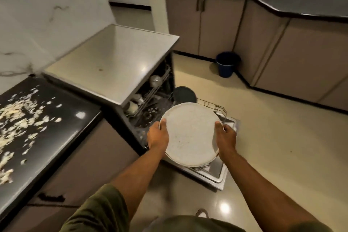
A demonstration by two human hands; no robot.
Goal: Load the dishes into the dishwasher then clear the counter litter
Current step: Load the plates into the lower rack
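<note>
I hold a large round white plate tilted toward me above the pulled-out lower rack of the open dishwasher. My left hand grips the plate's left rim and my right hand grips its right rim. A dark round dish stands in the rack just behind the plate. Cups and other dishes sit in the upper rack inside the machine. Pale litter scraps are scattered over the black counter at the left.
The dishwasher door lies open and flat over the floor under the plate. A blue bucket stands on the floor by the far cabinets. Beige floor stretches to the right.
</note>
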